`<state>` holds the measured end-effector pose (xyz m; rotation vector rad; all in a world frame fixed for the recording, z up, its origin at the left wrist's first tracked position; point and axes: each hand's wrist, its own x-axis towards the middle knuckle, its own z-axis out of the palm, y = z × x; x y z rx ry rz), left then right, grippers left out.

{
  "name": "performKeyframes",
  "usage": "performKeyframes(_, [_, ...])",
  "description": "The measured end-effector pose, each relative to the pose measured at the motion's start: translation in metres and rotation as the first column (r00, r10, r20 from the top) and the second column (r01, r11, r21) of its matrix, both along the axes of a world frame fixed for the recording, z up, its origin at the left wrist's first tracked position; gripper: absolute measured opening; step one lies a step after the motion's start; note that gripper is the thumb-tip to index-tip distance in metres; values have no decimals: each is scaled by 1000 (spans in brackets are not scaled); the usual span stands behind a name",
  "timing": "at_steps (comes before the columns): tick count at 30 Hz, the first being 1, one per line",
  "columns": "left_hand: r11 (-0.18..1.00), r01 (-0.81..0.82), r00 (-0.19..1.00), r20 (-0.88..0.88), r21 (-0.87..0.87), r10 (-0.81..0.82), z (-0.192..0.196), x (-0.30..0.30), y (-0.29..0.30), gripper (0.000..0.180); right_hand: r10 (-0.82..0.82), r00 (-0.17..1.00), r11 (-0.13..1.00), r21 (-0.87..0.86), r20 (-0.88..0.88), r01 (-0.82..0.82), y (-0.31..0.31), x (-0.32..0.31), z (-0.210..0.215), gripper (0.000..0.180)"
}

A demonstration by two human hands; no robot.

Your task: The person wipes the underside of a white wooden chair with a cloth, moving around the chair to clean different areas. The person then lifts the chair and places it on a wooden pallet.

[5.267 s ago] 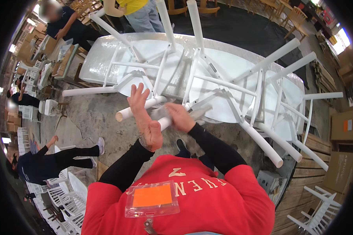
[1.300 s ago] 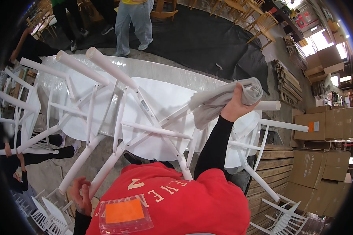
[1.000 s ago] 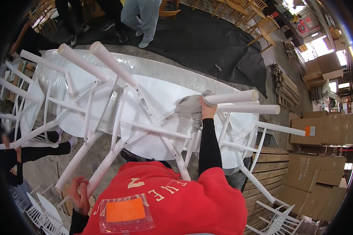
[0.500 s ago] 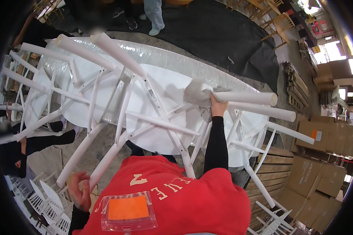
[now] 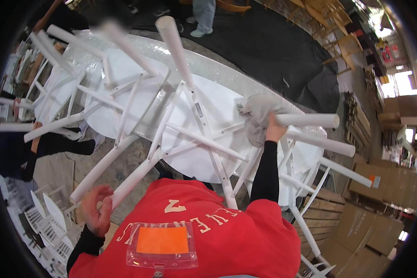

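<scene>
Upside down in front of me is a white round-topped piece of furniture [image 5: 180, 153], its thick legs and crossed braces sticking out. My right hand [image 5: 274, 131] grips a crumpled grey cloth [image 5: 259, 116], pressed around a white leg [image 5: 310, 120] that points right. The fingers are closed on the cloth, which partly hides the leg's inner end. At lower left my left hand [image 5: 97, 211] holds nothing, its fingers loosely bent and apart. It is beside the free end of another white leg [image 5: 139, 181]; whether it touches that leg, I cannot tell.
More upturned white pieces [image 5: 113, 88] stand close on both sides, on a long plastic-wrapped surface [image 5: 204, 58]. Another person's hand [image 5: 36, 132] is at the far left. Cardboard boxes [image 5: 356, 213] and wooden slats [image 5: 324, 208] lie to the right; white chairs [image 5: 51, 217] stand lower left.
The view has shifted, so the furniture appears farther right. The cloth and my right hand stay at the same leg, the cloth bunched differently. My left hand's fingers have curled slightly.
</scene>
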<state>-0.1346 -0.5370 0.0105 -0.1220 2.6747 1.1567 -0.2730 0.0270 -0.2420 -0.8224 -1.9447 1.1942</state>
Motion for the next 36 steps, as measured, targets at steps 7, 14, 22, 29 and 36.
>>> performKeyframes(7, [997,-61,997,-54,-39,59,-24,18,0,28,235,613,840,160,754,-518,-9,47,41,45])
performKeyframes(14, [1000,-22,995,-100,12,23,-19,19,-4,27,824,540,517,165,169,-840,-205,8,33,46])
performKeyframes(22, [997,67,992,-108,47,-62,-19,14,-9,30,820,94,-116,325,564,-938,-356,-6,-24,24])
performKeyframes(29, [986,148,975,-177,71,-133,-14,13,-14,32,727,-31,-278,252,686,-927,-336,-51,-17,30])
performKeyframes(36, [979,188,966,-196,86,-168,-18,8,-15,31,561,438,-108,586,703,-803,-347,-37,-20,24])
